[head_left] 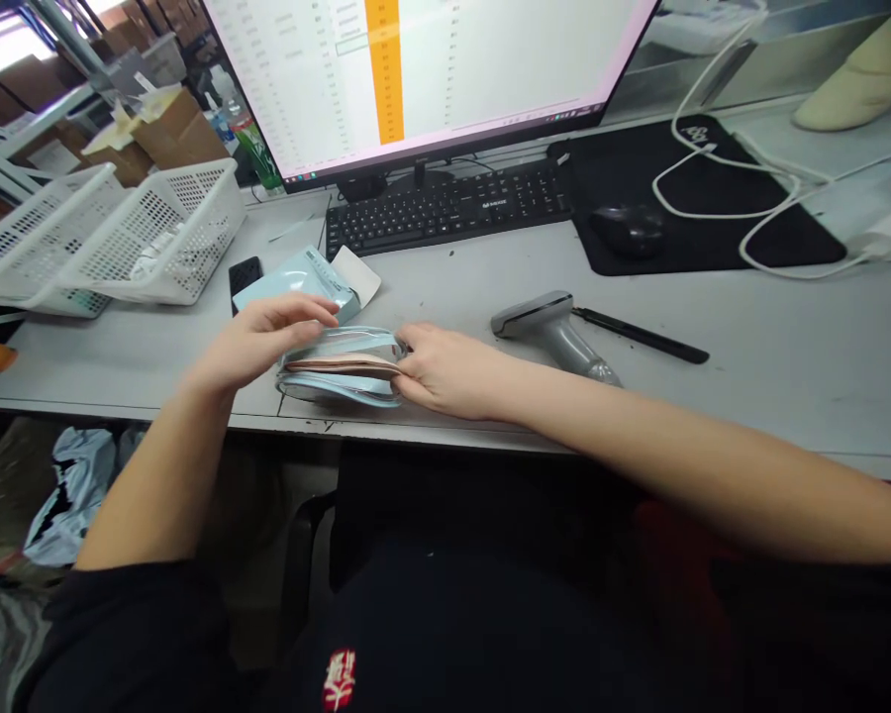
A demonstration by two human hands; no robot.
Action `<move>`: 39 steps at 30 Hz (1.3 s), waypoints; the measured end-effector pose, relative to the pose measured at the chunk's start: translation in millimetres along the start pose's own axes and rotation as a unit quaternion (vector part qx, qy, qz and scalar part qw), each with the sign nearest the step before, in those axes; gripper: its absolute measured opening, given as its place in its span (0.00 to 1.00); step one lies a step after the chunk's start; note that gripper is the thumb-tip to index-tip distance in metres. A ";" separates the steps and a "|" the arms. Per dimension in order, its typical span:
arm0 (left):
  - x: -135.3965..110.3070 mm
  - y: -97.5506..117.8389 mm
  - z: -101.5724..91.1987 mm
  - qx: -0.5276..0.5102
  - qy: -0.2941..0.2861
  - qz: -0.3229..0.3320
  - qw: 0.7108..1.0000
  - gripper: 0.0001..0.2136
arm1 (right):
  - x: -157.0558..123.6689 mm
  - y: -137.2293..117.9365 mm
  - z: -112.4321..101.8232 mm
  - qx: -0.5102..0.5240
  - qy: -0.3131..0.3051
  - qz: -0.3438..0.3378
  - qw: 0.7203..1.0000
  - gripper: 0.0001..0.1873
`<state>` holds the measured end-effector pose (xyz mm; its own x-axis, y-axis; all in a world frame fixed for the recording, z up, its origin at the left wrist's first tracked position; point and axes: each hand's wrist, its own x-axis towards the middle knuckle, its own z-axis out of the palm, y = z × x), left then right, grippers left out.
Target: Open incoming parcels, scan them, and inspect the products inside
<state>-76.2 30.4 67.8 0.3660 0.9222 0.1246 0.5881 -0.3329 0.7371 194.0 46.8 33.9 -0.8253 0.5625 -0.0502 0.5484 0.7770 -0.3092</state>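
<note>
Near the front edge of the grey desk (749, 356) lies a small flat packet in clear plastic (342, 366), pale blue with a pinkish-brown layer showing at its side. My left hand (256, 342) rests on top of it from the left, fingers bent over its upper face. My right hand (445, 371) grips its right end with closed fingers. Just behind the packet sits a light blue package (297, 282) with a white card (356, 272) leaning at its right.
A grey handheld scanner (553, 332) and a black pen (639, 335) lie to the right. Behind are a black keyboard (445, 203), monitor (416, 69), mouse (628, 228) on a black mat, white cables (720, 213), a black phone (244, 277), and white mesh baskets (155, 233) at left.
</note>
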 end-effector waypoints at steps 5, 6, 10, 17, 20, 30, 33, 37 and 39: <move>12.2 33.7 -8.5 0.256 -0.083 0.032 0.963 0.25 | 0.4 -9.1 0.0 -0.017 -0.002 0.022 1.000 0.25; 14.1 40.7 -5.7 0.292 -0.071 0.046 0.953 0.27 | 0.8 -10.9 0.2 -0.016 -0.002 0.024 1.000 0.26; 19.7 56.2 9.6 0.338 -0.061 0.095 0.934 0.22 | 3.2 -16.4 3.7 -0.016 0.007 0.023 1.000 0.26; 11.0 51.1 1.7 0.333 -0.113 0.093 0.931 0.18 | 7.1 -24.4 4.3 -0.048 0.057 0.027 0.997 0.25; 8.1 52.1 -4.7 0.325 -0.138 0.083 0.932 0.18 | 11.5 -26.1 0.9 -0.054 0.063 0.032 0.996 0.23; -0.1 35.2 27.3 0.233 -0.020 0.106 0.967 0.17 | 18.9 -10.2 14.4 -0.039 0.106 0.055 0.992 0.26; 0.9 22.1 30.6 0.169 0.003 0.133 0.977 0.14 | 15.5 -4.7 18.5 -0.071 0.103 0.029 0.992 0.27; 5.4 19.5 23.9 0.090 -0.022 0.121 0.988 0.14 | 10.1 -1.9 12.5 -0.077 0.109 0.005 0.991 0.25; 9.2 22.0 22.7 0.067 -0.020 0.105 0.992 0.12 | 9.7 -2.6 10.1 -0.057 0.128 -0.004 0.990 0.23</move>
<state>-43.5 27.1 70.1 0.5166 0.8225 0.2380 0.5853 -0.5422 0.6029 183.1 47.4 24.7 -0.7764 0.5978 0.1997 0.5655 0.8006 -0.1981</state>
